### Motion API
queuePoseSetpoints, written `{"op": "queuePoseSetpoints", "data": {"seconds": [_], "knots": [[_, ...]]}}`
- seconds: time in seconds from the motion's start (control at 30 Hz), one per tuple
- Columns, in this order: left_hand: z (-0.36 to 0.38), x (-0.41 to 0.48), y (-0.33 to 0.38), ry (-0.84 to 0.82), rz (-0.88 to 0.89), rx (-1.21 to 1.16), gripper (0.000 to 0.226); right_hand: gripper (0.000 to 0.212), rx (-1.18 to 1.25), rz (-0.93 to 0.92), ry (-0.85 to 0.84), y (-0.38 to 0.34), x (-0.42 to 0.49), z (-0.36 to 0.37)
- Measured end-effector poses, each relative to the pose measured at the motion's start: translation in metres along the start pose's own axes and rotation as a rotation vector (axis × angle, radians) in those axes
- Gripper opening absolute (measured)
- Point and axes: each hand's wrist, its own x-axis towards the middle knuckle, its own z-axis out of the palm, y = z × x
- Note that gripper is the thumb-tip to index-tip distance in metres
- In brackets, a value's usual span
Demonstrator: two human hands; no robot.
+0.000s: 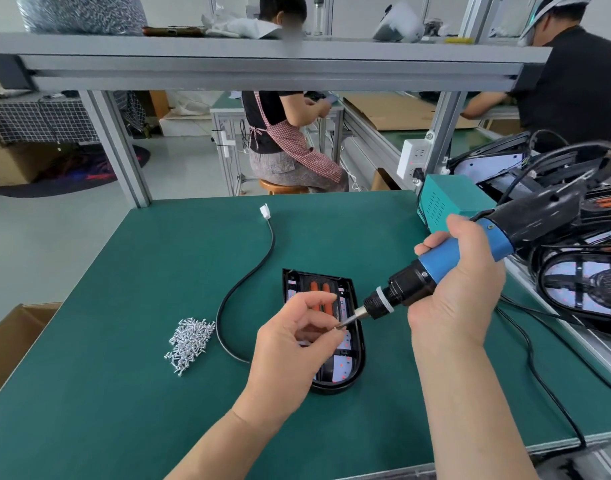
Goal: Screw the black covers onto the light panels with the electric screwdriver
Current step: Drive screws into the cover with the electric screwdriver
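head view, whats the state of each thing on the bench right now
electric screwdriver: gripped in right hand, tilted down to the left
bit tip: pinched by left hand
light panel: flat on the mat
screws: loose heap, left of the panel
white connector: unplugged, lying on the mat

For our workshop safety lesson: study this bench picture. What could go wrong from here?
1. The left hand pinches the bit of the screwdriver that the right hand grips; if it spins now, fingertips may get caught.
2. No hand holds the panel; it may slide under the bit's push.
3. The loose screws lie beside the cable; a tug could scatter them.
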Motion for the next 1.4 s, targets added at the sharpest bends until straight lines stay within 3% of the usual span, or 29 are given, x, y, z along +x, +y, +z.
{"op": "queuePoseSetpoints", "data": {"seconds": [0.23, 0.4, 0.47, 0.57, 0.67, 0.97, 1.4], "knots": [[-0.004, 0.004, -0.004, -0.082, 0.049, 0.258, 0.054, 0.009, -0.048, -0.134, -0.121, 0.001, 0.000, 0.005], [-0.016, 0.016, -0.018, 0.246, 0.039, 0.364, 0.043, 0.017, -0.151, -0.154, -0.162, 0.011, 0.010, 0.002], [-0.020, 0.022, -0.025, 0.250, -0.099, 0.405, 0.061, 0.022, -0.199, -0.142, -0.193, 0.020, 0.012, 0.001], [-0.019, 0.030, -0.032, 0.112, -0.324, 0.402, 0.091, 0.025, -0.241, -0.116, -0.223, 0.032, 0.010, 0.002], [-0.017, 0.035, -0.038, 0.056, -0.353, 0.461, 0.100, 0.023, -0.276, -0.122, -0.257, 0.041, 0.009, 0.003], [-0.014, 0.035, -0.044, 0.116, -0.342, 0.519, 0.070, 0.024, -0.296, -0.135, -0.302, 0.049, 0.010, 0.006], [-0.011, 0.033, -0.045, 0.152, -0.265, 0.527, 0.071, 0.017, -0.376, -0.140, -0.441, 0.060, 0.009, 0.011]]}}
